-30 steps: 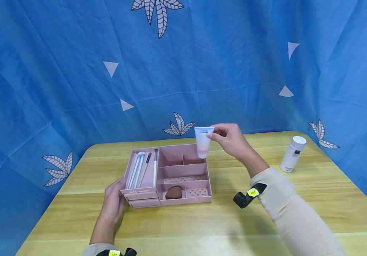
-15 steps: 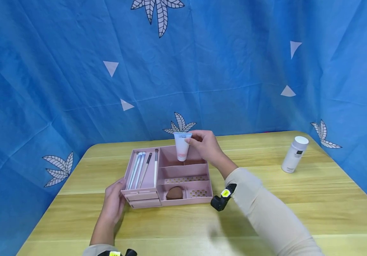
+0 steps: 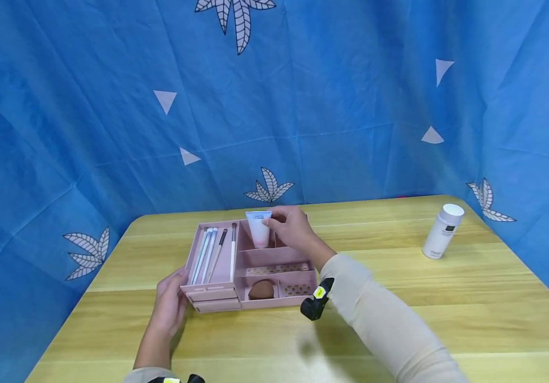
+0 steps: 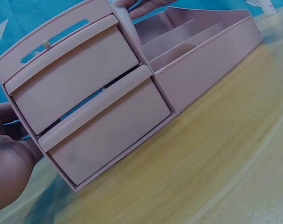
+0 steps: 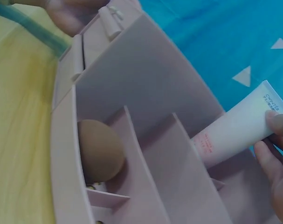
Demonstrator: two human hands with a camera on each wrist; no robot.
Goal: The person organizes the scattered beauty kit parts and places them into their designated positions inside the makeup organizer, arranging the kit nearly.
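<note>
My right hand (image 3: 291, 227) pinches a white squeeze tube (image 3: 258, 230) by its flat top end. The tube's lower end is down inside the back left compartment of the pink organizer (image 3: 276, 303). In the right wrist view the tube (image 5: 239, 126) tilts over the back divider, fingers and thumb at its printed end. My left hand (image 3: 169, 300) rests against the organizer's left side, beside its two closed drawers (image 4: 76, 77). A brown makeup sponge (image 3: 261, 289) lies in the front compartment. Several makeup brushes (image 3: 212, 252) lie in the tray on the left.
A white bottle (image 3: 443, 231) stands at the right on the wooden table (image 3: 375, 223). Behind the table hangs a blue curtain (image 3: 341, 106) with leaf prints. Gold-dotted patches show on the floor of the organizer's other compartments.
My right hand has carried the tube left and down, from over the organizer's back right corner into the back left compartment. The left hand has stayed at the organizer's side.
</note>
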